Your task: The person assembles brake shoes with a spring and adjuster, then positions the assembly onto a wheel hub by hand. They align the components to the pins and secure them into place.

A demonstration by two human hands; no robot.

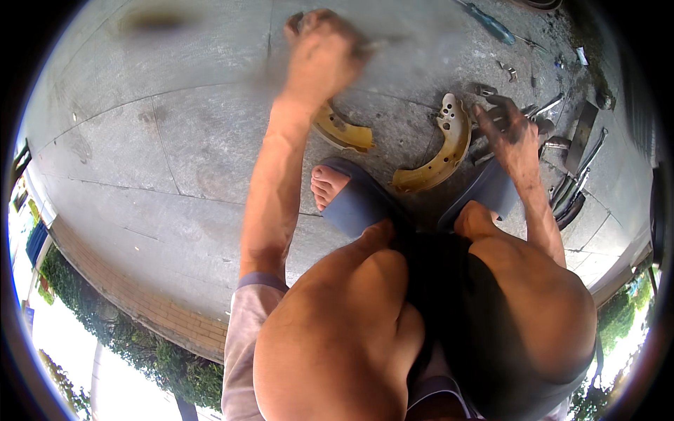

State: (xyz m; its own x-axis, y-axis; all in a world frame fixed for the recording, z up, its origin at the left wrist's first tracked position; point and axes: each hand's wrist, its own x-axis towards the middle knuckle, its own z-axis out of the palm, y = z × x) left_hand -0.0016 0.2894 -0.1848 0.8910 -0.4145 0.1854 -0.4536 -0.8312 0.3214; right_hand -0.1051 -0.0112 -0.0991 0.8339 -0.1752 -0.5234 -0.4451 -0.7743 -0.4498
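My left hand (321, 57) is raised over the concrete at the top, curled closed and blurred by motion. What it holds, if anything, I cannot make out, though a thin smear shows beside its knuckles. Below its wrist lies a curved yellowish brake shoe (345, 135), partly hidden by my forearm. A second brake shoe (444, 156), with holes at its upper end, lies between my sandalled feet and my right hand (514, 137). That hand hangs with dark-smudged fingers apart over a cluster of metal tools; whether the fingertips touch them is unclear.
Several wrenches and bars (570, 184) lie to the right, beside a flat dark metal strip (582, 137). A screwdriver with a blue-green handle (494, 27) lies at the top right, above small metal parts (507, 70). My blue sandals (359, 203) rest on the pavement close to the brake shoes.
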